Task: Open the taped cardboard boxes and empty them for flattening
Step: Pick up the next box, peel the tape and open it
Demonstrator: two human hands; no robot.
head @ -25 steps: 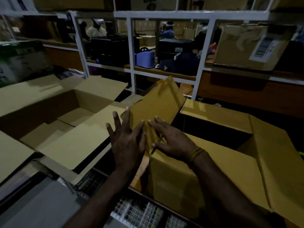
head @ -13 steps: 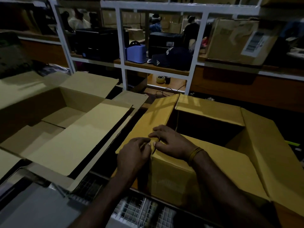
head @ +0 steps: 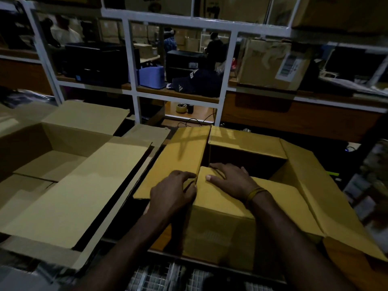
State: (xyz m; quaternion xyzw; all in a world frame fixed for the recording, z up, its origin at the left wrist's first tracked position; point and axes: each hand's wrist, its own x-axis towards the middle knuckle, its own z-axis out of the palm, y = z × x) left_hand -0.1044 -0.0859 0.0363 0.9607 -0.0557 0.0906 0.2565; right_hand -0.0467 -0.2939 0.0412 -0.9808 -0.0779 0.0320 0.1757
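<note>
Cardboard box (head: 220, 219) sits lower centre-right, flaps spread. Left hand (head: 172, 194) curls round the left flap's (head: 178, 162) edge; right hand (head: 228, 175) presses flat on the near flap (head: 273, 198). Yanking sideways could tear that corner.

Left hand (head: 172, 192) curled, pinching; right hand (head: 228, 175) flat, fingers spread.

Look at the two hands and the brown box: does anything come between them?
Nothing visible does. The left hand already grips the edge of the left flap, and the right hand rests flat on the near flap of the brown box.
</note>
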